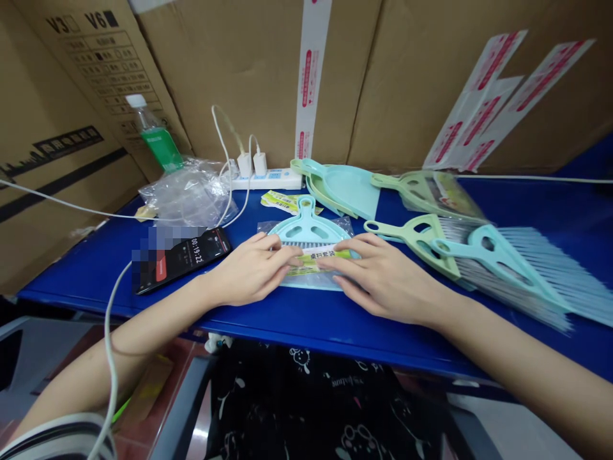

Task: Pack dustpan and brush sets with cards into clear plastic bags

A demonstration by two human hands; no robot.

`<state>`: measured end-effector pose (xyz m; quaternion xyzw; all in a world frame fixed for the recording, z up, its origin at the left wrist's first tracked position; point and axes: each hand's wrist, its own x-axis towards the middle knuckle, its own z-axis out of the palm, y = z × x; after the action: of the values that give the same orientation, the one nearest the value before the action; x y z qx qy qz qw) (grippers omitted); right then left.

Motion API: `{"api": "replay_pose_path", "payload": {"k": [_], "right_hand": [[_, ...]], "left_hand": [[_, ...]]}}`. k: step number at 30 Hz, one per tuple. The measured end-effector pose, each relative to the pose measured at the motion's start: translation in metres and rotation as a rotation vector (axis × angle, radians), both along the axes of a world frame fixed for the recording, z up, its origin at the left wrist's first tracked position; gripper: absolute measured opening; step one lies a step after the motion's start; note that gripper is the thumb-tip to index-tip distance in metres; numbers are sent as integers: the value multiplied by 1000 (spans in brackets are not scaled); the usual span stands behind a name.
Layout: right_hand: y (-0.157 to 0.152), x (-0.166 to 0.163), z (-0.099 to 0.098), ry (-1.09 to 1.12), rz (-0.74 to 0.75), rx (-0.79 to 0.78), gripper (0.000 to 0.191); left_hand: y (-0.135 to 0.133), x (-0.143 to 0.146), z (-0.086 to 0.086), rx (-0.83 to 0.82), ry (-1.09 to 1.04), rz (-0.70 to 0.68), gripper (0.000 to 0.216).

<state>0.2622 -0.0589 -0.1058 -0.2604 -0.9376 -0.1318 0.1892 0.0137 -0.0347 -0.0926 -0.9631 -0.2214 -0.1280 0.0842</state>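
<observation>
A light blue hand brush (306, 225) lies in a clear plastic bag on the blue table, handle pointing away, over a pale blue dustpan whose edge shows below. Across its bristles is a yellow-green and white label card (313, 262) with dark print. My left hand (249, 268) rests on the card's left end, fingers stretched out and lying on it. From the other side my right hand (387, 275) lies on the card's right part, its fingers spread. Both hands touch the card from above, and neither is wrapped round anything. The fingers hide parts of the card and bag.
At the right lie a green brush (412, 239) and a blue brush (498, 259). Dustpans (349, 185) are stacked behind. A phone (186, 259), crumpled plastic bags (186, 191), a bottle (160, 140) and a power strip (282, 179) with cables stand left and back. Cardboard (239, 70) walls the rear.
</observation>
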Motion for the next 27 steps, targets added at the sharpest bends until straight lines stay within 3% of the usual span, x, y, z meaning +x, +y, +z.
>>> {"api": "replay_pose_path", "payload": {"k": [12, 20, 27], "right_hand": [[1, -14, -2, 34, 0, -114, 40], [2, -7, -5, 186, -52, -295, 33], [1, -6, -4, 142, -80, -261, 30]], "left_hand": [[-3, 2, -1, 48, 49, -14, 35], [-2, 3, -1, 23, 123, 16, 40], [-2, 8, 0, 63, 100, 5, 38]]}}
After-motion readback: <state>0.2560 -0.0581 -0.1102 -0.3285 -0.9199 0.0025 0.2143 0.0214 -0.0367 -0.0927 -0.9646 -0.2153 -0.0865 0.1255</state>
